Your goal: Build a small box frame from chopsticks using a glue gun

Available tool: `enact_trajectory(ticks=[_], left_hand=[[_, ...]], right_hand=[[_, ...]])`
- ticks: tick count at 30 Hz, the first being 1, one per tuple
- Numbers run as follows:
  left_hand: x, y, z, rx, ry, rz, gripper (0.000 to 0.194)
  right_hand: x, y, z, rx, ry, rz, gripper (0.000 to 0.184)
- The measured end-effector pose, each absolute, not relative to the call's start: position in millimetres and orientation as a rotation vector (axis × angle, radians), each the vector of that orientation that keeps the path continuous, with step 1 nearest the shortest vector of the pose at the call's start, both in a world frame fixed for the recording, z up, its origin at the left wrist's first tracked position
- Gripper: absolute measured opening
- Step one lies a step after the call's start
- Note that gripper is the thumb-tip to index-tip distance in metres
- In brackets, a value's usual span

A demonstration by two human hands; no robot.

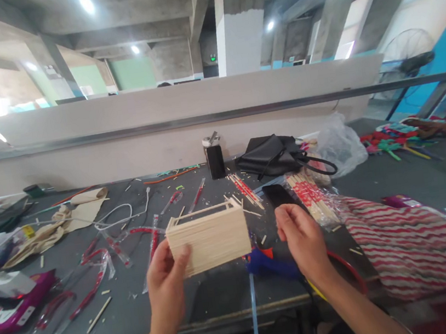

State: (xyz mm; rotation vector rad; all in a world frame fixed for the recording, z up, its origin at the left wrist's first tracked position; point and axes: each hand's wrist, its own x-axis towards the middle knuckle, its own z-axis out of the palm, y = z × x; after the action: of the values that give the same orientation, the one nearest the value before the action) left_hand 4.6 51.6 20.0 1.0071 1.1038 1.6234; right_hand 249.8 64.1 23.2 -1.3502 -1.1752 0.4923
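Note:
My left hand grips a box-like structure of pale wooden sticks by its left end, thumb on the near wall. The structure is held tilted above the table, with an open frame of sticks along its top. To its right, my right hand is raised with fingers curled together, apart from the structure; what is in the fingertips, if anything, I cannot make out. Below and between the hands lies a blue hot glue gun, with a long translucent glue stick reaching past the table's front edge.
Wrapped chopsticks, a black bag and a striped cloth are on the right. Torn wrappers, a white cable and a purple power strip lie left. A phone stands upright at the back.

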Motion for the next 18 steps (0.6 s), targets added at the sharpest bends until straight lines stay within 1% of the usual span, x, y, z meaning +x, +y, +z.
enact_trajectory(ticks=[5, 9, 18], left_hand=[[-3.5, 61.2, 25.5, 0.697, 1.087, 1.418, 0.047], [-11.7, 64.9, 21.2, 0.618, 1.096, 1.345, 0.044], [-11.4, 57.1, 24.2, 0.709, 0.990, 1.302, 0.042]], right_hand=[[250.7, 70.6, 18.4, -1.432, -1.333, 0.419, 0.034], [247.6, 70.9, 17.1, -1.413, -1.435, 0.427, 0.034], [239.8, 67.4, 16.7, -1.329, -1.501, 0.449, 0.024]])
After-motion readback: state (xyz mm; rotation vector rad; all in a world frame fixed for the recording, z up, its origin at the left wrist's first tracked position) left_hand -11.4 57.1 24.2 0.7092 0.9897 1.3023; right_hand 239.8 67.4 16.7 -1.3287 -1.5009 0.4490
